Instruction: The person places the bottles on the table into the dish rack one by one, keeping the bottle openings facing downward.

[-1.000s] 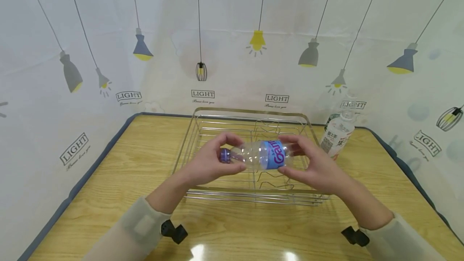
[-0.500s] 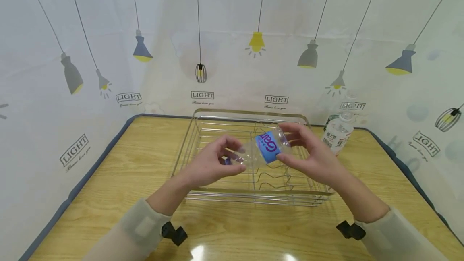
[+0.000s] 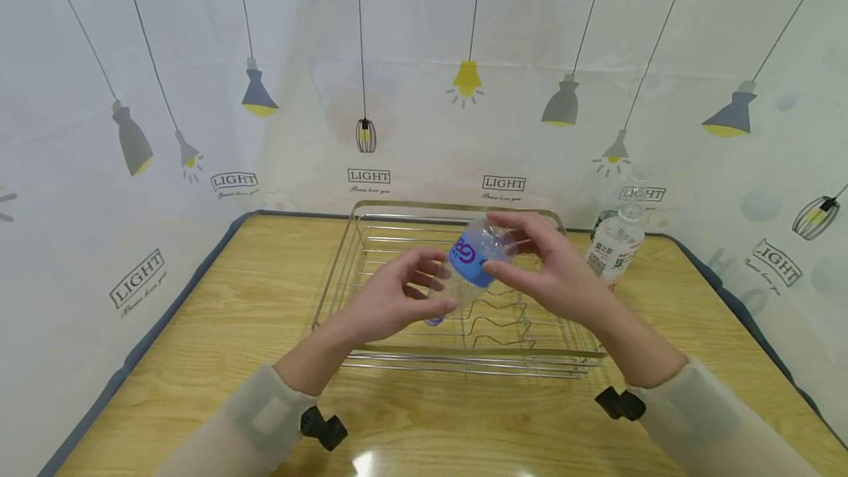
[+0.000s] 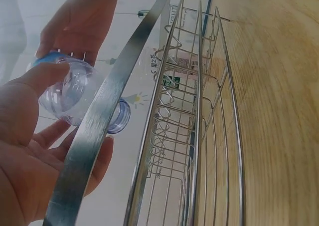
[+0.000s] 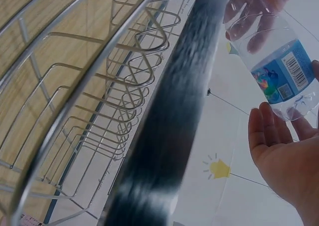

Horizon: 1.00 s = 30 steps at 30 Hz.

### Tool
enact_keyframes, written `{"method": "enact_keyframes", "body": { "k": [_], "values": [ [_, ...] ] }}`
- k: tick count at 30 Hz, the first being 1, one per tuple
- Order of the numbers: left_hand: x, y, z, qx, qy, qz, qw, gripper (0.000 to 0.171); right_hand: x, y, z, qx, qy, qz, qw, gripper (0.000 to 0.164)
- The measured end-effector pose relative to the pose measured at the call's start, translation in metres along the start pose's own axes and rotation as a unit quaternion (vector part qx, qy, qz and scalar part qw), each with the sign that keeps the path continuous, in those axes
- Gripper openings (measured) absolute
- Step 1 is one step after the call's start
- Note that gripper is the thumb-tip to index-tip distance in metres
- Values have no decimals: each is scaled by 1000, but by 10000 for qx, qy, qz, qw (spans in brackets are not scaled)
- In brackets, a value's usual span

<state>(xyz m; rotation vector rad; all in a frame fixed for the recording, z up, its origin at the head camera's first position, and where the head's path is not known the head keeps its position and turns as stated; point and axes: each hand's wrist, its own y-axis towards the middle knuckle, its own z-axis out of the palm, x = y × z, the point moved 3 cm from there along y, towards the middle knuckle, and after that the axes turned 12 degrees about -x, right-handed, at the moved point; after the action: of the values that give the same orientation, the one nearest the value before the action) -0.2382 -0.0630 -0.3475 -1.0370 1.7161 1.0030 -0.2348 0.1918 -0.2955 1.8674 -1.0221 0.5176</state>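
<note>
A clear plastic bottle (image 3: pixel 472 262) with a blue label is held over the wire dish rack (image 3: pixel 424 351), tilted so its blue cap (image 3: pixel 435 322) points down and toward the left. Around its base end, my right hand (image 3: pixel 559 274) curls thumb and fingers. My left hand (image 3: pixel 391 297) lies about the neck and shoulder end, fingers bent behind it and thumb in front. In the left wrist view the clear bottle (image 4: pixel 79 89) sits between both hands, its cap below the rack's rim. The right wrist view shows the barcode side of the bottle (image 5: pixel 284 69).
Behind the right side of the rack stands a bottle with a white label (image 3: pixel 617 247), with a green-edged item partly hidden behind it. A wooden table (image 3: pixel 218 330) carries everything. A lamp-printed cloth (image 3: pixel 424 94) encloses the back and sides.
The bottle has turned from nearly level to a steep tilt, base up and cap down. My right hand has moved up and left with the base; the left hand has stayed near the neck.
</note>
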Motion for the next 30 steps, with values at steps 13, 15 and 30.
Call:
{"method": "enact_keyframes", "body": {
  "k": [13,15,30],
  "values": [
    [1,1,-2,-75,-462,-117,9988,62,-4,11,15,392,1155,1220,9850,68],
    [2,1,-2,-69,-509,-136,9986,62,-5,12,18,442,1203,1341,9826,67],
    [4,3,-7,-261,-300,-287,9988,64,0,17,37,407,1190,1423,9818,70]
  ]
}}
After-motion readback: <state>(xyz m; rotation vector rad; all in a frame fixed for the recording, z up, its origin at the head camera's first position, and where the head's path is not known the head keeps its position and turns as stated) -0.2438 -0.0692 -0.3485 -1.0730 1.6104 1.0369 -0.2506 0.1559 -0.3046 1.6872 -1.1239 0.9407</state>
